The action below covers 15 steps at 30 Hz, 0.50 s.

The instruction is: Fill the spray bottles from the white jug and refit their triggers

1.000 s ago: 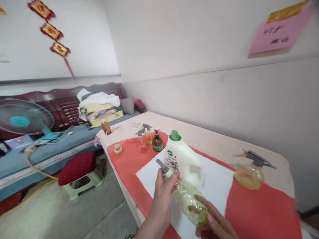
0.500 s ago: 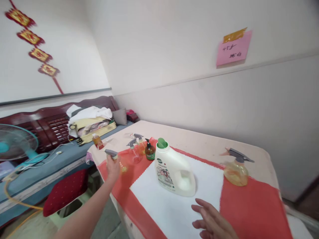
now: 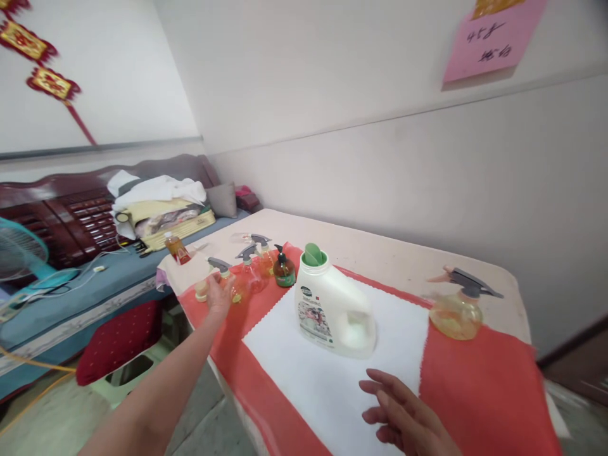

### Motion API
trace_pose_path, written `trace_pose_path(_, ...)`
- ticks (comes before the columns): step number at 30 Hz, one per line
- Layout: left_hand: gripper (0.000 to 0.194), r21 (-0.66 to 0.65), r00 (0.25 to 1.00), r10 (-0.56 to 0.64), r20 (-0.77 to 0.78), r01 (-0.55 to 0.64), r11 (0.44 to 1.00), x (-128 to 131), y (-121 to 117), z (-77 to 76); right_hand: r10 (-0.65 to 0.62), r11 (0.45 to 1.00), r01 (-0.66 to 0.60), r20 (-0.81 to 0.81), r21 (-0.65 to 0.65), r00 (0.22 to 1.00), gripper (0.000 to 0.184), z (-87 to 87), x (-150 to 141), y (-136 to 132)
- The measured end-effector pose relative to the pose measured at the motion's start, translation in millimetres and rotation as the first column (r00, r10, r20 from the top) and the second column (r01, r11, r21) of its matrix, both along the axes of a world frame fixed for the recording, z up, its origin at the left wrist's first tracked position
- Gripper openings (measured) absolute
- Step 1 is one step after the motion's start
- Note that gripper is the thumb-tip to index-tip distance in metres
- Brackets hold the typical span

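My left hand is at the far left of the table, closed around the near side of a clear spray bottle with a grey trigger head; part of the bottle is hidden by the hand. Just left of the fingers is a small beige round object whose kind I cannot make out. My right hand hovers over the white cloth, fingers apart and holding nothing. Before it stands a white detergent jug with a green spout. To the right is a yellowish spray bottle.
Beside the left hand stand another spray bottle and a dark pump bottle. An amber bottle is at the table's left edge. A red cloth lies under the white one. A red-cushioned stool stands left of the table.
The spray bottle at my left hand now stands nearer the other bottles, and the beige object has come into view. My right hand stays over the white cloth. The camera has tilted down slightly.
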<state>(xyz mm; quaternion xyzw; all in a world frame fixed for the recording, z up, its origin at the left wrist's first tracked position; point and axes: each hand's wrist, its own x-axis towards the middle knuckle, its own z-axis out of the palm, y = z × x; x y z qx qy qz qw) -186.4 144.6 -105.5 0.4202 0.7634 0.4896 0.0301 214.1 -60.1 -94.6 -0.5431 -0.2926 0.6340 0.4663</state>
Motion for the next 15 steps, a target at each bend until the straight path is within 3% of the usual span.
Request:
trace_pose_path(5,0.040,0.076,0.996,-0.079,0.027,0.077,0.994,23,-55,16.7,-0.048,0.999,0.048,-0.089,0.000,0.995,0.060,1.5,6,1)
trace_pose_path(9,0.035,0.146,0.952,-0.306,0.022,0.300,0.943,85,-122,19.8,-0.117,0.993,0.100,-0.349,-0.066,0.930,0.047,1.8,10,0)
trace_pose_path(12,0.037,0.183,0.827,-0.562,-0.001,0.552,0.813,161,-163,36.5,-0.176,0.983,0.129,-0.487,-0.130,0.856,0.039,2.5,8,-1)
trace_pose_path(15,0.034,0.210,0.570,-0.821,0.034,0.799,0.563,252,-183,69.1,-0.224,0.973,0.160,-0.519,-0.167,0.825,0.036,-0.3,1,0)
